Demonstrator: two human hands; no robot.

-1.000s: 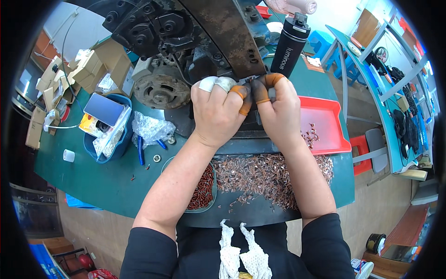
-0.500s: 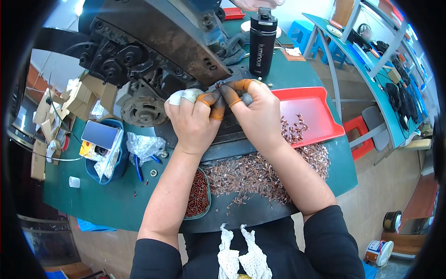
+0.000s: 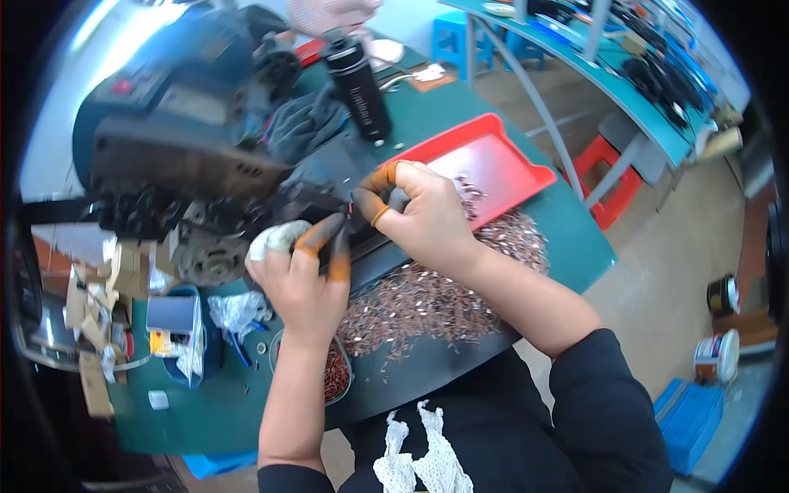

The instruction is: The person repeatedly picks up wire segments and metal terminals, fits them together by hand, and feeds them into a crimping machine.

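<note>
My left hand [image 3: 297, 283] is beside the dark metal tooling of a bench machine [image 3: 185, 168]. It wears a white finger cover and orange ones with blackened tips; thumb and forefinger are pinched together. My right hand [image 3: 431, 218], also in blackened orange finger covers, curls in a pinch just right of the left fingertips, near the red tray [image 3: 530, 187]. Whatever either pinch holds is too small and blurred to name. Below the hands spreads a heap of small copper-brown pieces [image 3: 427, 308]. A bowl of tiny red-brown parts [image 3: 336, 374] is partly behind my left forearm.
A black bottle [image 3: 356, 86] stands beyond the hands, beside a grey cloth [image 3: 308, 127]. At left are a blue bin [image 3: 207, 353], a clear plastic bag [image 3: 233, 312], a blue-handled tool [image 3: 241, 351] and a small white container [image 3: 158, 400]. Cardboard boxes [image 3: 127, 271] lie farther left.
The view has turned, so the bench appears tilted. My hands, fingertips together before, have come apart, the right one now over toward the tray's near corner.
</note>
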